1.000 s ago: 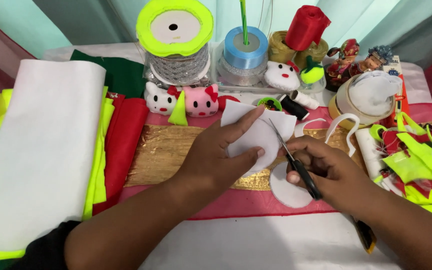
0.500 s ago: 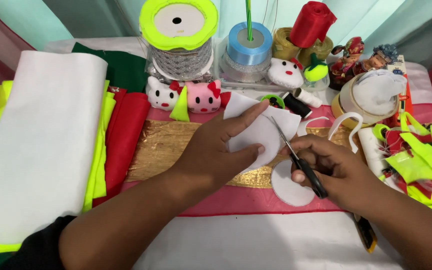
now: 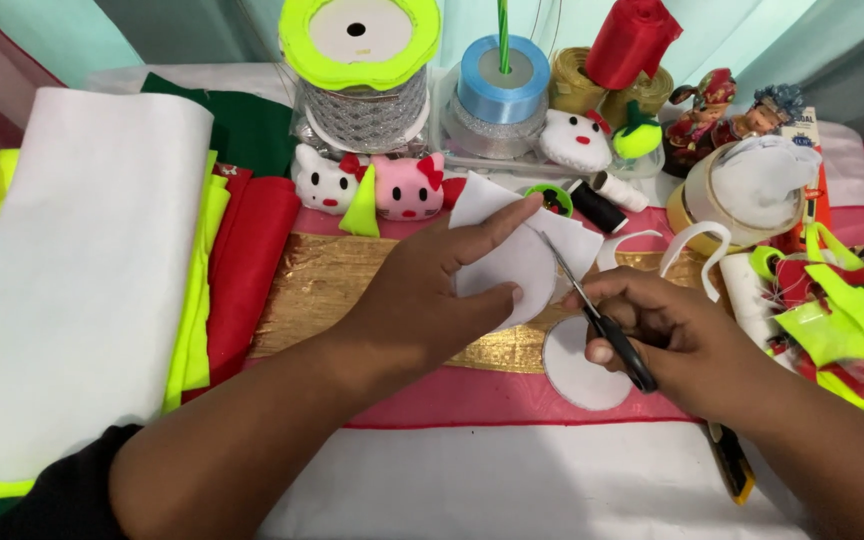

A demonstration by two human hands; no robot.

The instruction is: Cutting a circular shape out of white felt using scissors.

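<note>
Scissors biting into a sheet of white felt

The left hand [image 3: 432,290] pinches the white felt piece [image 3: 512,262] at centre; the right hand [image 3: 682,335] grips black scissors [image 3: 602,320] cutting its 3 o'clock edge. The felt looks light, soft and floppy, best held near the cut. A felt circle [image 3: 577,375] lies on the worktop [image 3: 512,480] at 5 o'clock.

I'm at a home craft corner: my bench [image 3: 512,480] is crowded with ribbon spools [image 3: 500,80] at twelve o'clock, folded felt sheets [image 3: 72,280] at nine, plush cat heads [image 3: 324,182] and bright fabric scraps [image 3: 852,330] at three.
</note>
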